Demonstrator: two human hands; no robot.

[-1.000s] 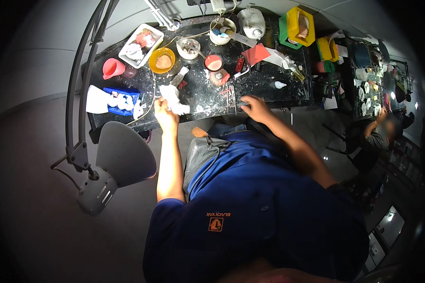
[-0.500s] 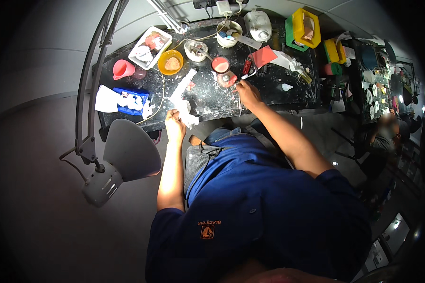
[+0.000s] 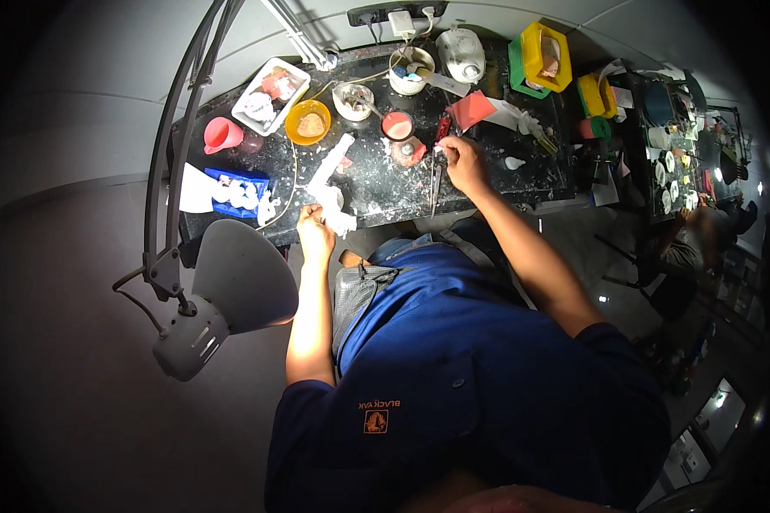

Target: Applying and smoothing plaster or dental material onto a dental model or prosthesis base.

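My left hand [image 3: 316, 237] is at the front edge of the black bench, fingers curled closed beside a crumpled white tissue [image 3: 328, 171] and a rounded white piece [image 3: 331, 200]. What its fingers pinch, if anything, is hidden. Over the bench, my right hand [image 3: 466, 167] has thumb and fingers pinched together, with a small pale tip at them that is too small to name. Just below those fingertips lies a slim metal tool [image 3: 436, 190]. Beside them are a small glass jar with pink stuff around it [image 3: 408, 151] and a dark-rimmed cup of pink material [image 3: 397, 126].
Behind my right hand lie a red-handled tool [image 3: 444, 128] and a red sheet [image 3: 472, 109]. A yellow bowl [image 3: 308, 123], white tray [image 3: 271, 96], pink cup [image 3: 222, 135] and blue tray [image 3: 238, 193] stand left. A grey lamp [image 3: 244, 275] hangs left of my arm.
My right hand has shifted slightly right and turned. The pale bent tool that stuck out past its fingers no longer shows. My left hand has stayed by the tissue.
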